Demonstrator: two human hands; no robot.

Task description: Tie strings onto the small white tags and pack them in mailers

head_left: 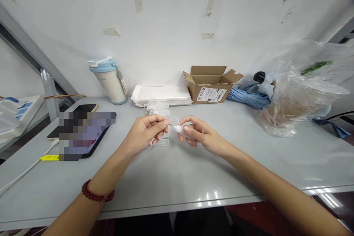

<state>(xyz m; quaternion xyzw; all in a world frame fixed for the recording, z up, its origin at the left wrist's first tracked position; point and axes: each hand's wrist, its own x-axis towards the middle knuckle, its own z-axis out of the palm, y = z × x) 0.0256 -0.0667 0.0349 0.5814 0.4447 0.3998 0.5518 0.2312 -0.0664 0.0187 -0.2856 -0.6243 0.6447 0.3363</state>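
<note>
In the middle of the table, my right hand (195, 132) is closed around a small white translucent piece (178, 128) with a thin white loop of cord (174, 118) rising from its end. My left hand (153, 131), fingers pinched, grips the cord close to that end. The fingers cover much of the piece, so its exact kind is unclear. Behind and below my left hand lie several similar clear white pieces with cords (158, 106), partly hidden by the fingers.
A stack of white envelopes (163, 94) and an open cardboard box (208, 87) stand by the wall. Left are a tumbler (110, 81) and a phone (80, 114) beside a blurred-out device. Blue cloth (249, 96) and a plastic-wrapped container (298, 99) occupy the right.
</note>
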